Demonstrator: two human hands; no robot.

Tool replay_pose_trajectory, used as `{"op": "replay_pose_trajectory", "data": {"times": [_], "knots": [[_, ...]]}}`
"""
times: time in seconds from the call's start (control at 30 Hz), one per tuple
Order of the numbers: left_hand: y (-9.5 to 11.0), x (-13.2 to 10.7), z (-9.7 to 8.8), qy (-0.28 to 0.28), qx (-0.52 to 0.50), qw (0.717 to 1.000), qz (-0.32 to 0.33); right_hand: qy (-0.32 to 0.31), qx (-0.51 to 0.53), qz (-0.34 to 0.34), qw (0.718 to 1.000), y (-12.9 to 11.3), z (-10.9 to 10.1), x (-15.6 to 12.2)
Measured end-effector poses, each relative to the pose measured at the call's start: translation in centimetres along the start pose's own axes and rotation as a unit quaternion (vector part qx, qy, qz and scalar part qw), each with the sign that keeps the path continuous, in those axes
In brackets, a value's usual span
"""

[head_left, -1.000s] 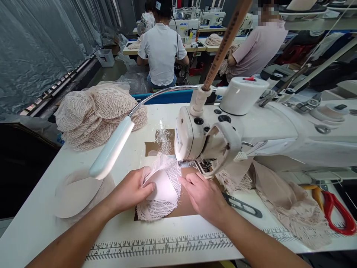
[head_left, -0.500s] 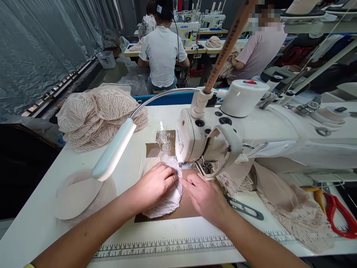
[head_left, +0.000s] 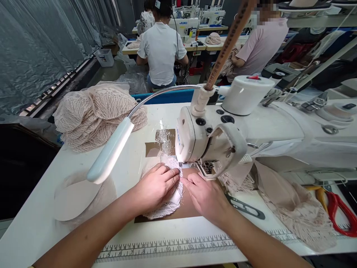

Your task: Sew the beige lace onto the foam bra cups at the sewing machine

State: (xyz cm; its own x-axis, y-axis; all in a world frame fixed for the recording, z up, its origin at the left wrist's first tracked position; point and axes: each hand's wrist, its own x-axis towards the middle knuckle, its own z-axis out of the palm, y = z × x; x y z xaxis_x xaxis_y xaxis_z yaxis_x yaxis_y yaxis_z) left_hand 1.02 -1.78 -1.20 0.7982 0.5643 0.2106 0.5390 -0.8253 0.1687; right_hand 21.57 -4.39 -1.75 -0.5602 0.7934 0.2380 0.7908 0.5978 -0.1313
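Note:
A pale pink lace fabric piece (head_left: 170,204), rounded at its near end, lies under the head of the white sewing machine (head_left: 190,138). My left hand (head_left: 160,183) rests across it, fingers together and pressed onto the lace close to its right edge. With thumb and index finger closed, my right hand (head_left: 205,193) pinches at that same edge, just in front of the needle area. My fingertips nearly meet there. The needle and presser foot are small and partly hidden by the machine head.
Stacked lace pieces (head_left: 97,115) lie at the back left, beneath a gooseneck lamp (head_left: 111,150). Smooth oval fabric pieces (head_left: 76,199) are at left. On the right are more lace fabric (head_left: 304,212), red-handled scissors (head_left: 341,216) and a grey slotted plate (head_left: 247,207). Two people sit beyond.
My left hand's fingers have shifted slightly right, closer to the lace edge and my right fingertips. The lace piece stays nearly in place. The whole view has shifted a little.

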Motion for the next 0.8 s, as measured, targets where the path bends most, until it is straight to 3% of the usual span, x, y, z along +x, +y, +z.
{"op": "replay_pose_trajectory", "data": {"times": [0.57,0.8], "knots": [[-0.8,0.5,-0.2,-0.012,0.029,0.999,0.017,0.028,-0.056,0.025,0.998,0.0,1.2,0.6],[-1.2,0.5,0.1,0.032,0.02,0.998,0.039,0.047,-0.031,0.027,0.998,0.0,1.1,0.8]]}}
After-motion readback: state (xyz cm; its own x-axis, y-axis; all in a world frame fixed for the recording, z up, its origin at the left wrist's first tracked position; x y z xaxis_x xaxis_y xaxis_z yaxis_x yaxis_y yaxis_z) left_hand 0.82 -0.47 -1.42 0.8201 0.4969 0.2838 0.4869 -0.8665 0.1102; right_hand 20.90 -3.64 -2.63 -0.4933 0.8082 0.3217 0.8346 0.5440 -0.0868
